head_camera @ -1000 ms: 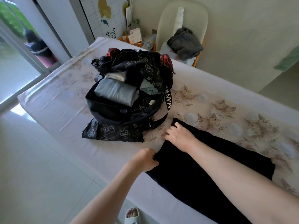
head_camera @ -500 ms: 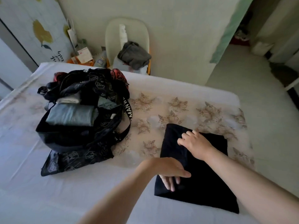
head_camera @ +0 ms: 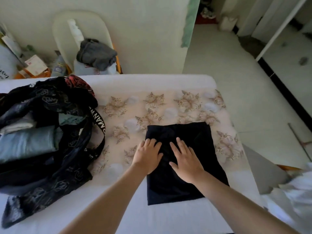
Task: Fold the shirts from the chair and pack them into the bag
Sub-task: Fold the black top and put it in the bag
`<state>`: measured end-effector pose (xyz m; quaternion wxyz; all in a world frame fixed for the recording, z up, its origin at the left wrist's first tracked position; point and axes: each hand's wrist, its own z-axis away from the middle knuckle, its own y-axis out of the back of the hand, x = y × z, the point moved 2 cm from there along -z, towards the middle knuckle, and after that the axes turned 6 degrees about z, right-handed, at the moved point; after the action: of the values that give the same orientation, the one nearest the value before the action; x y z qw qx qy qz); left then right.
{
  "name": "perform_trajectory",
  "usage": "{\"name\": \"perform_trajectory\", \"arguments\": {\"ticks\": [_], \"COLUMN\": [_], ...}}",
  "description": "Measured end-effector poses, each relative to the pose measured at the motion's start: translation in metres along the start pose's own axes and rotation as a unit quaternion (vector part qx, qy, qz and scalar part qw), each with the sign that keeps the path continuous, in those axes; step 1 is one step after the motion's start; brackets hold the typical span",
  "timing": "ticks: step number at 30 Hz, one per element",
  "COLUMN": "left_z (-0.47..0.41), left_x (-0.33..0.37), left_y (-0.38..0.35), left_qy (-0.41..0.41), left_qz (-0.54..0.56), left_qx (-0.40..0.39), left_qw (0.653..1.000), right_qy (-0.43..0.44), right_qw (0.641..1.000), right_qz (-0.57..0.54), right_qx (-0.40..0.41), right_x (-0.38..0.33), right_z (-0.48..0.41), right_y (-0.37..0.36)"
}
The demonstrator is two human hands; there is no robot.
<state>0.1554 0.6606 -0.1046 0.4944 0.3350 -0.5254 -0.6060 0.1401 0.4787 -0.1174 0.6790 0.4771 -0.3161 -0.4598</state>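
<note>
Left hand [head_camera: 147,156] lying flat, fingers relaxed, pressing left edge of folded black shirt [head_camera: 182,186]. Right hand [head_camera: 185,159] lying flat just beside it, fingers spread, pressing mid-shirt. Black shirt lying on worktop [head_camera: 152,85], right of bag [head_camera: 50,179], apart from it. Bag sitting open at left, holding folded clothes [head_camera: 27,144]. Grey shirt [head_camera: 96,54] lying heaped on chair [head_camera: 67,24], far side.

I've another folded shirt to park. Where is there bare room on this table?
Bare cloth lies between the bag and the black shirt, and in the band beyond the shirt to the far edge of the table. Right of the shirt only a narrow strip is free. The left is crowded by the bag.
</note>
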Motion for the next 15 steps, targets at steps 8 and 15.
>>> {"name": "perform_trajectory", "arguments": {"ticks": [8,15], "left_z": [-0.05,-0.033], "left_x": [-0.01,-0.017], "left_y": [-0.007,0.007], "left_qy": [-0.093,0.052], "left_qz": [-0.073,-0.105], "left_qx": [-0.088,-0.074], "left_qw": [0.989,0.99], "right_qy": [-0.154,-0.02], "right_qw": [0.987,0.996], "right_qz": [-0.037,0.082], "right_qx": [0.029,0.014], "right_x": [-0.02,0.024], "right_z": [0.022,-0.02], "right_y": [-0.034,0.0]}}
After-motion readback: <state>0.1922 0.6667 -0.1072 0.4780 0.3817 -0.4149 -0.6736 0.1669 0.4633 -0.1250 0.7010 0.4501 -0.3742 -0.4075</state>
